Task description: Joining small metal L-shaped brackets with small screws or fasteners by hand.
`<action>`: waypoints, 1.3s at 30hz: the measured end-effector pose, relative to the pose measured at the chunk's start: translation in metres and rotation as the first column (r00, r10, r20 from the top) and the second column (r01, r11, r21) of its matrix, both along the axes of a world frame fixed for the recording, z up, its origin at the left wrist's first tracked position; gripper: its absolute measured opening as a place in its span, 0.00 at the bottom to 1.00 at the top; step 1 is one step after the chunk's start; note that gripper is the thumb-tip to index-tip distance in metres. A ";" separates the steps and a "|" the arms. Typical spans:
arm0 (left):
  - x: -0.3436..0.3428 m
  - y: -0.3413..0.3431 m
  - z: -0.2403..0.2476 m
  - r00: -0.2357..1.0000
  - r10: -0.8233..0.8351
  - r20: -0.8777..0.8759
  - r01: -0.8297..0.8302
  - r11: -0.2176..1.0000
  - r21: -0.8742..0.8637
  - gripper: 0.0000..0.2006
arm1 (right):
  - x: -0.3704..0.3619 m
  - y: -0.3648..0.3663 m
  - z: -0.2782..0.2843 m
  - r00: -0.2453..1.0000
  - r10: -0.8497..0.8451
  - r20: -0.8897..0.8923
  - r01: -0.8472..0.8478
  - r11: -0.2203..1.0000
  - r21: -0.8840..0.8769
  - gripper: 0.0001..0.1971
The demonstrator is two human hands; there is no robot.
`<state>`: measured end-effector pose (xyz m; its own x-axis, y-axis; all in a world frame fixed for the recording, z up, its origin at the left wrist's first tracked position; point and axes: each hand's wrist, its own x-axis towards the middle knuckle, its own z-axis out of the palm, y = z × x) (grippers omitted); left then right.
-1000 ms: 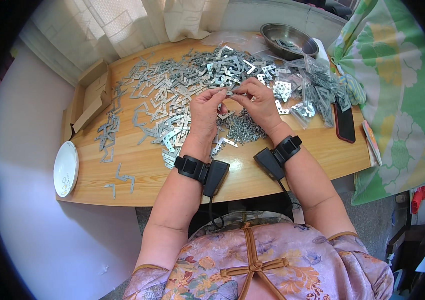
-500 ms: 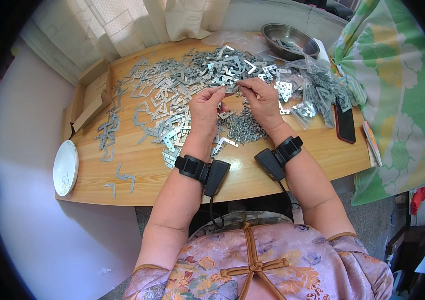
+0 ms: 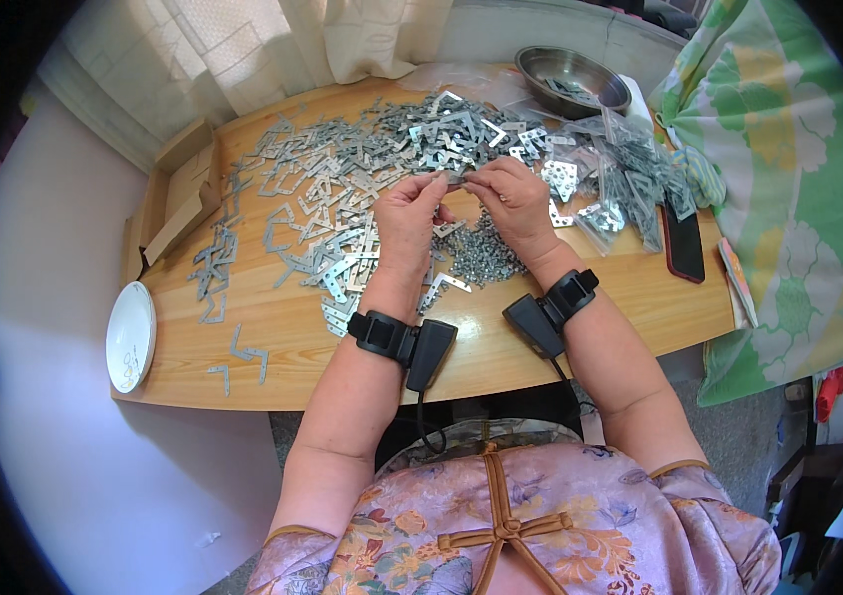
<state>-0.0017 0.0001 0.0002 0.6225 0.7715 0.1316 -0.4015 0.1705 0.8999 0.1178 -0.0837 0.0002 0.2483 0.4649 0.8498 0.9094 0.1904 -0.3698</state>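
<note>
My left hand and my right hand meet over the middle of the table, thumbs and fingertips pinched close together. Between the fingertips is a small greyish thing, too small and too covered to name. Below and between the hands lies a heap of small metal screws. Beyond and left of them spreads a big pile of flat L-shaped corner brackets. A few triangular metal plates lie just right of my right hand. Both wrists carry black strapped devices.
Clear plastic bags of brackets lie on the right, beside a dark phone. A steel bowl with brackets stands at the back. On the left are an open cardboard box, a white plate and several loose brackets.
My right hand has shifted slightly left and down, bringing its fingertips closer to those of my left hand. My left hand stays nearly still.
</note>
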 end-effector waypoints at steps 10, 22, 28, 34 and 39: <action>-0.001 -0.002 0.002 1.000 -0.012 0.003 0.012 1.000 0.025 0.07 | -0.001 0.000 0.001 0.992 -0.061 0.110 0.058 0.998 0.032 0.04; -0.001 0.001 -0.001 0.999 -0.039 -0.014 0.039 0.999 0.035 0.09 | -0.004 -0.001 0.004 0.991 -0.054 0.118 0.051 0.998 0.031 0.04; -0.002 0.000 0.001 0.999 -0.041 -0.025 0.041 0.999 0.035 0.09 | -0.002 -0.001 0.002 0.993 -0.051 0.109 0.049 0.999 0.022 0.05; -0.003 -0.001 0.002 0.998 -0.050 -0.027 0.051 0.998 0.039 0.09 | -0.003 -0.001 0.003 0.995 -0.040 0.092 0.038 0.999 0.018 0.05; -0.004 -0.001 0.003 0.997 -0.054 -0.054 0.056 0.997 0.043 0.09 | -0.003 -0.001 0.002 0.993 -0.049 0.107 0.048 0.999 0.011 0.05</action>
<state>-0.0060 -0.0007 0.0037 0.6708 0.7300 0.1310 -0.3444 0.1501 0.9267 0.1151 -0.0846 0.0027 0.1774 0.4469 0.8768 0.9519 0.1482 -0.2682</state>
